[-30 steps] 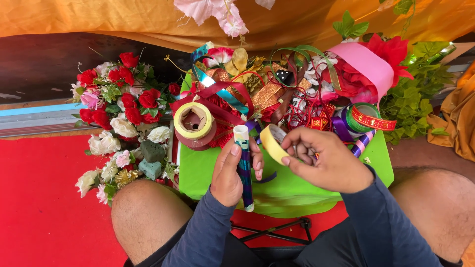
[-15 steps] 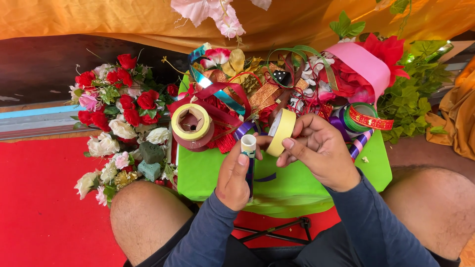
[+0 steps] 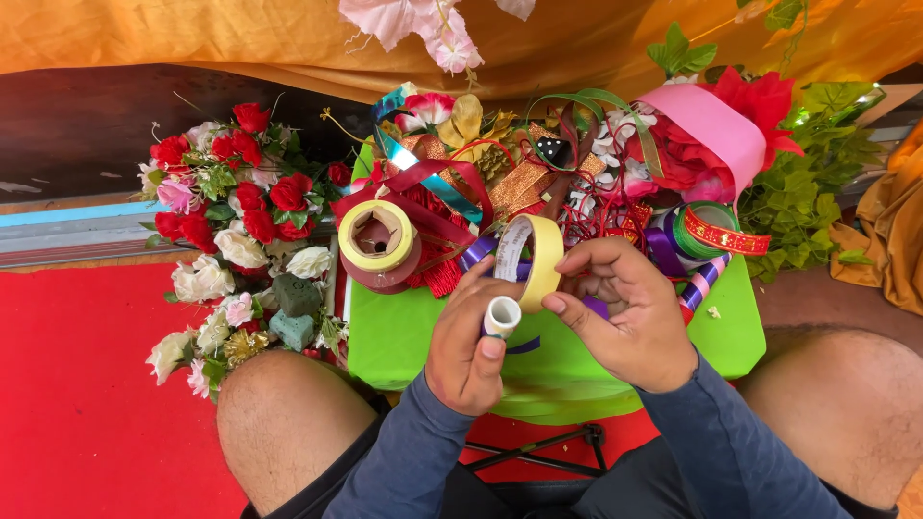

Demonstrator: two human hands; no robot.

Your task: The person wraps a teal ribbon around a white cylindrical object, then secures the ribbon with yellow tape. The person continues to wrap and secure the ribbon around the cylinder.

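My left hand (image 3: 468, 346) grips a small white tube (image 3: 501, 316) wrapped with purple ribbon, its open end facing me. My right hand (image 3: 630, 312) pinches a yellow roll of tape (image 3: 532, 259) between thumb and fingers, held upright just above the tube. Both hands hover over a bright green table (image 3: 404, 336) between my bare knees.
Another yellow tape roll (image 3: 376, 235) lies on a red roll at the table's left. A tangle of ribbons, a pink band (image 3: 711, 125) and a green-red spool (image 3: 716, 231) crowd the back. A bouquet of red and white artificial flowers (image 3: 236, 221) lies left, green leaves (image 3: 817, 183) right.
The white tube turned from lying lengthwise to end-on toward me. My right hand lifted the yellow tape roll and moved it left, closer over the tube.
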